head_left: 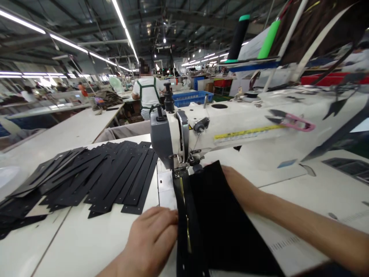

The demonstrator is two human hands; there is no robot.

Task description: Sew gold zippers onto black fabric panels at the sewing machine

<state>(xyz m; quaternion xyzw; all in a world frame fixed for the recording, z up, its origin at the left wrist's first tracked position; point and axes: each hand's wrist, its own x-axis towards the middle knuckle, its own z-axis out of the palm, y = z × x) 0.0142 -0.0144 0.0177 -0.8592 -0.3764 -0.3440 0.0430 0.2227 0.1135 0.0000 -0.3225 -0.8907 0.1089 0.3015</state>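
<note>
A black fabric piece (227, 227) lies under the head of a white sewing machine (245, 119). Along its left side runs a narrow black strip with a gold-coloured zipper (184, 215). My left hand (152, 238) is at the strip's left edge, fingers bent together and closed on it, with the tips partly hidden. My right hand (235, 181) reaches in from the right behind the fabric's raised far edge, near the needle area. The cloth hides its fingers, so its grip does not show. The presser foot (181, 171) is over the strip's far end.
Many flat black pieces with slots (115, 173) are fanned out on the table left of the machine. Pink-handled thread snips (291, 120) rest on the machine arm. Thread cones (269, 38) stand above it. Beyond are a blue crate (193, 98) and a seated co-worker (148, 94).
</note>
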